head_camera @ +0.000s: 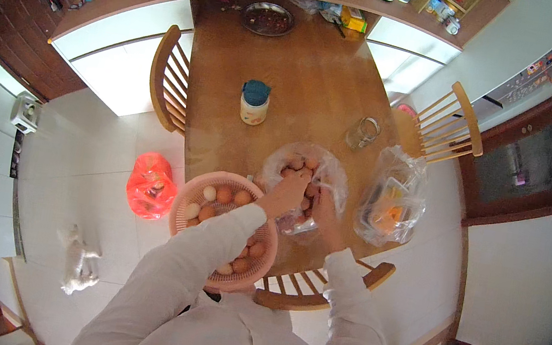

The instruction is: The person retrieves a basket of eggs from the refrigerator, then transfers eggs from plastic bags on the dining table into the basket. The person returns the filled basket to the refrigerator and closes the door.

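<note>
A clear plastic bag lies spread on the wooden table, with several brown eggs inside. My left hand reaches into the bag from the left, fingers down among the eggs; whether it grasps one is hidden. My right hand is at the bag's right side, its fingertips against the plastic and eggs; its grip is unclear. Left of the bag, a pink plastic colander holds several brown eggs and a few paler ones. My left forearm passes over the colander and hides part of its contents.
A glass mug and a jar with a dark blue cover stand farther back. Another plastic bag with a container lies at the right edge. Wooden chairs flank the table. A red bag and white dog are on the floor.
</note>
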Available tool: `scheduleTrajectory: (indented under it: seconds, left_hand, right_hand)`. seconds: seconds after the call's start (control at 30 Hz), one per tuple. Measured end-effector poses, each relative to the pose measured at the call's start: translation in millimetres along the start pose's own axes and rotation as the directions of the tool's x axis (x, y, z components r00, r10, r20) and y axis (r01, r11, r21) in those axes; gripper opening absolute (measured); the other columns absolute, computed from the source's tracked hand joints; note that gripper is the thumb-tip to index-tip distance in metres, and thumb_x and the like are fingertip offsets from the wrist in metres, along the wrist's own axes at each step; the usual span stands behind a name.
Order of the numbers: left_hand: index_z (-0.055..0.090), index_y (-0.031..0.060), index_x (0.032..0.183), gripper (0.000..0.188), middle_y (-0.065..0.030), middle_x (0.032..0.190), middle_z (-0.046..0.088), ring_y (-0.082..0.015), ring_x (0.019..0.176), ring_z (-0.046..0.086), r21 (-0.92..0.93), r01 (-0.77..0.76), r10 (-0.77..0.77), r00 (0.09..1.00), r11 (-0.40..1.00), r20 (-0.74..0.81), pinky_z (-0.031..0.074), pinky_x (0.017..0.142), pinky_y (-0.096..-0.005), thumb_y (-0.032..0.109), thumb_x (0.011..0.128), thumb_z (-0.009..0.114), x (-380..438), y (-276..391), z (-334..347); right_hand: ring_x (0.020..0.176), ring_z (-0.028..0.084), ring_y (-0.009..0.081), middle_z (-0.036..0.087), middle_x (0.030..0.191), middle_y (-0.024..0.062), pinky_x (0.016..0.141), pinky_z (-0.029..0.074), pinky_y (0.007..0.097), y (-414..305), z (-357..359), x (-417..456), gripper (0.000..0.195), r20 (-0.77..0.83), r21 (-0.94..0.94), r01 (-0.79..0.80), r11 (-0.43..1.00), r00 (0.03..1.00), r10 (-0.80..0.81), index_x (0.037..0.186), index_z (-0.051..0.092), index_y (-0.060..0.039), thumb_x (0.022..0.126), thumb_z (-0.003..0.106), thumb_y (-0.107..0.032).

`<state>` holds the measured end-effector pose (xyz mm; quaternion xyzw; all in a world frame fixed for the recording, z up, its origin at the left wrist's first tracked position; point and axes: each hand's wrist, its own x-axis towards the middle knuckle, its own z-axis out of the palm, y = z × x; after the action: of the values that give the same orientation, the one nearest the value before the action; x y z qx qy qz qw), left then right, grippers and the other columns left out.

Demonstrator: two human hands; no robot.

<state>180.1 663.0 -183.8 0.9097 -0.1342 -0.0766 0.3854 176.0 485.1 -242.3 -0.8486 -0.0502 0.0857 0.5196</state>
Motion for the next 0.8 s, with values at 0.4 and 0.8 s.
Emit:
scheduleTrajectory:
  seconds: [0.4,0.8]
  left_hand:
    - [0.066,0.0073,0.105,0.028,-0.0139,0.117,0.059,-0.0337,0.11,0.055,0.478,0.015,0.033,0.995,0.878,-0.092,0.045,0.091,-0.0434,0.014,0.078,0.063,36.9,-45.2,-24.7]
    - [0.064,0.004,0.102,0.026,-0.015,0.091,0.064,-0.0285,0.082,0.063,-0.107,-0.011,0.037,0.969,0.994,0.244,0.05,0.071,-0.0368,0.025,0.099,0.049,-211.2,7.6,-157.2]
  right_hand:
    - [0.098,0.063,0.0198,0.065,0.107,0.0124,0.086,0.05,0.032,-73.4,6.0,39.6,0.035,0.161,0.055,-0.071,0.996,0.985,0.062,0.121,0.057,-0.0025,0.087,0.062,-0.004]
    - [0.093,0.063,0.028,0.067,0.103,0.0154,0.086,0.05,0.0364,-146.8,6.3,-149.7,0.027,0.938,-0.1,-0.084,0.991,0.324,0.122,0.109,0.067,-0.0032,0.092,0.062,-0.024]
